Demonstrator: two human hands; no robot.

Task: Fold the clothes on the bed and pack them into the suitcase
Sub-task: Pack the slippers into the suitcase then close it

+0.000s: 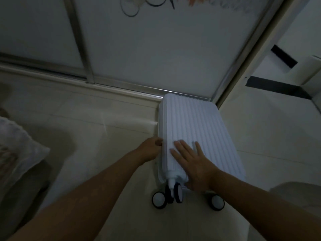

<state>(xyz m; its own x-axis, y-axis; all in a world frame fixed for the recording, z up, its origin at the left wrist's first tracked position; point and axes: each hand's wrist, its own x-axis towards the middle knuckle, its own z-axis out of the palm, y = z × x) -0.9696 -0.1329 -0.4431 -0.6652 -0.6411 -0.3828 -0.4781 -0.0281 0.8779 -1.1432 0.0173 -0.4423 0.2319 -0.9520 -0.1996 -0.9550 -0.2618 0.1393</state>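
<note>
Nearest, black-rimmed wheels [158, 200] are seen at the near end of the suitcase [208, 133], which is laid flat and closed on the pale tiled floor [104, 119]. The right hand [192, 164] is pressed flat on the white, ribbed hard shell, fingers spread. The left hand [152, 148] is curled against the shell's left side; whether anything is pinched cannot be told. A pale, blurred cushion [15, 146] is cut off at the left edge. Beyond, the suitcase's far end is set against a metal track [130, 87] and frosted sliding door [156, 49].
</note>
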